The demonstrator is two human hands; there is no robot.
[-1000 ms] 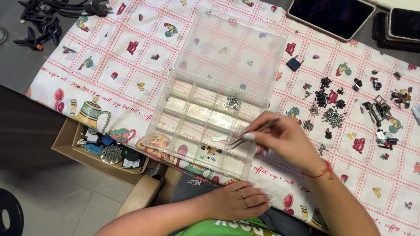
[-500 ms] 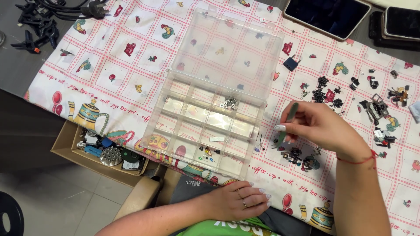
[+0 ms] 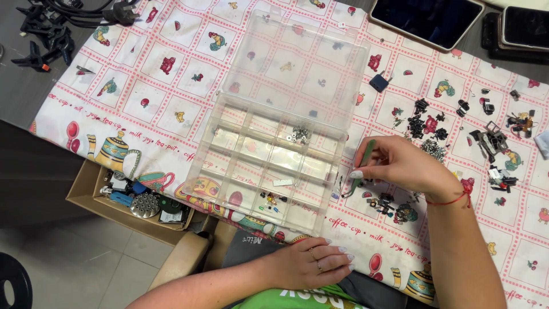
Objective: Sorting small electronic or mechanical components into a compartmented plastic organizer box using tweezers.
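My right hand (image 3: 403,166) grips green tweezers (image 3: 361,166) pointing down at the patterned tablecloth (image 3: 143,86), just right of the clear plastic compartment box (image 3: 269,154). The tweezer tips touch small dark parts (image 3: 394,206) scattered beside the box. My left hand (image 3: 309,264) rests flat on my lap below the table edge, holding nothing. The box's lid (image 3: 297,57) lies open behind it. One compartment holds small silver washers (image 3: 299,135), another a few tiny coloured parts (image 3: 270,201).
More small black and metal parts (image 3: 434,123) lie to the right. A tablet (image 3: 426,17) and a phone (image 3: 523,28) sit at the far edge. A cardboard box (image 3: 134,200) of items stands under the table's left side. Black clamps (image 3: 46,43) lie top left.
My right hand has moved with the tweezers from over the box's front compartments rightward onto the cloth, down to the loose parts. The left hand has stayed on my lap.
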